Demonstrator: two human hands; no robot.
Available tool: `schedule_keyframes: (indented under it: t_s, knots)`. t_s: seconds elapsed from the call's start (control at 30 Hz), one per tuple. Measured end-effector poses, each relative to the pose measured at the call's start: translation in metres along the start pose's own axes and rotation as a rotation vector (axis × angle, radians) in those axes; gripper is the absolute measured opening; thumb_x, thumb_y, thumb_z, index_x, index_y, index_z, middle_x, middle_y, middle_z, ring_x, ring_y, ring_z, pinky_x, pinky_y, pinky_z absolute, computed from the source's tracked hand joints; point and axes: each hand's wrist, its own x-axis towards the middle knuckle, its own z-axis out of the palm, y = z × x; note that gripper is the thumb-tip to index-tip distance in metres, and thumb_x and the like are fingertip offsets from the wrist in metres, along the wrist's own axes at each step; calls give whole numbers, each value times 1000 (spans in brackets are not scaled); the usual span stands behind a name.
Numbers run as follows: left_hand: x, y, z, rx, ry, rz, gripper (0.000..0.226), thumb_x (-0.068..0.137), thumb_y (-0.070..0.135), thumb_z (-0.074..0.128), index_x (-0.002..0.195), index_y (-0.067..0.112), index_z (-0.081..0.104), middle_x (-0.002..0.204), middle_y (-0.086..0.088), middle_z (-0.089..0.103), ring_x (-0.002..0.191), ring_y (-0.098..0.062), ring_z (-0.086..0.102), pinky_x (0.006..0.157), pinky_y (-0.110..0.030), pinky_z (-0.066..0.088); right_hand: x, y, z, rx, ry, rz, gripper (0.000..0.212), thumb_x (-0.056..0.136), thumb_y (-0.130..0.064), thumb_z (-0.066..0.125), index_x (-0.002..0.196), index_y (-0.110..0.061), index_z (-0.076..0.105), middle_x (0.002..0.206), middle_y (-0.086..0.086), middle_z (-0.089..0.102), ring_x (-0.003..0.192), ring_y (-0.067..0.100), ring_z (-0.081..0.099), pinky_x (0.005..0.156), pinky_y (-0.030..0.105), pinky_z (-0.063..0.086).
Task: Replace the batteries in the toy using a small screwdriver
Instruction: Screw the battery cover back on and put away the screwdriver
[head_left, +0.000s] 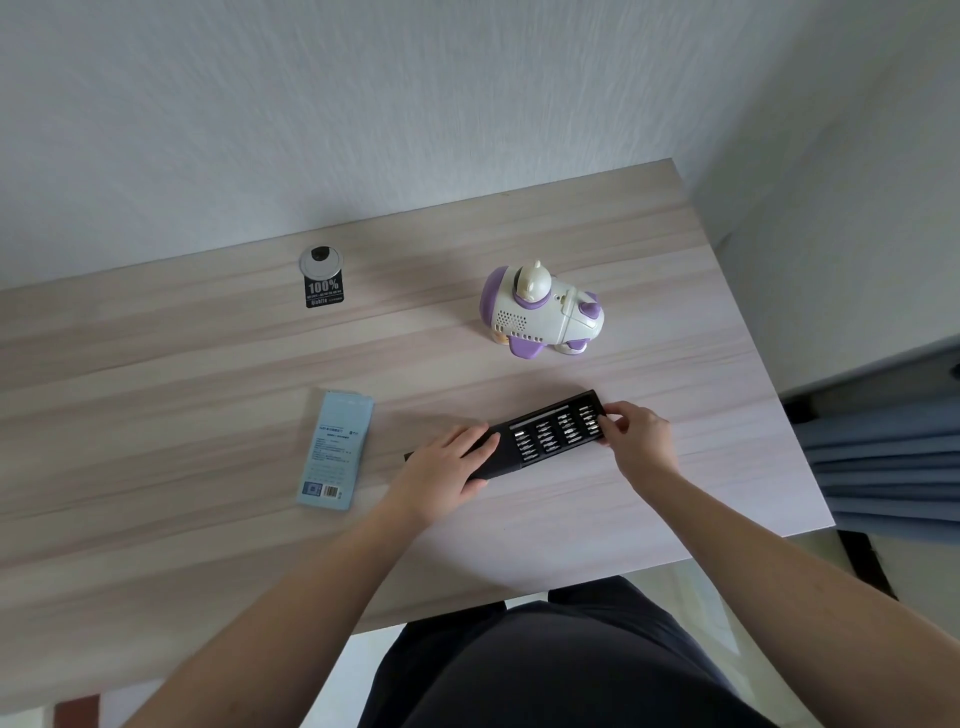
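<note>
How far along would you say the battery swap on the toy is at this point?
Early. Done: the bit case lies open, bits showing. In hand: the left hand holds the case while the right hand fingers the end row of bits. Left: the toy stands untouched; its screw, cover and batteries remain.

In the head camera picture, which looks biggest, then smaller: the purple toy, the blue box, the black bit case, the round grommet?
1. Black bit case, though hands cover part.
2. Purple and white toy and blue box: alike, unsure.
3. Round grommet, clearly smallest.
</note>
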Motion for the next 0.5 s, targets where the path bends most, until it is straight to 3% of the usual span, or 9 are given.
schedule_keyframes:
  t_s: [0.17, 0.37, 0.5]
  knots:
    - [6, 10, 13, -72, -28, -53, 61, 84, 34, 69, 137, 14, 49, 138, -7, 49, 120, -26, 51, 82, -40, 56, -2, 0, -3, -6, -4, -17, 19, 94, -22, 57, 107, -22, 72, 92, 7, 64, 81, 19, 63, 66, 25, 41]
    - [13, 20, 21, -108, -24, -106, 51, 92, 36, 46, 139, 15, 45, 141, -6, 46, 122, -25, 48, 92, -40, 51, -4, -1, -6, -33, -12, -59, 26, 96, -15, 54, 117, -18, 70, 95, 3, 58, 86, 16, 52, 69, 21, 33]
    - [16, 23, 26, -133, 26, -110, 53, 91, 27, 61, 140, 14, 46, 144, -8, 46, 128, -25, 45, 104, -40, 43, -4, -2, -10, -17, -51, -34, 26, 96, -15, 55, 117, -17, 69, 100, 7, 62, 93, 22, 57, 75, 25, 39]
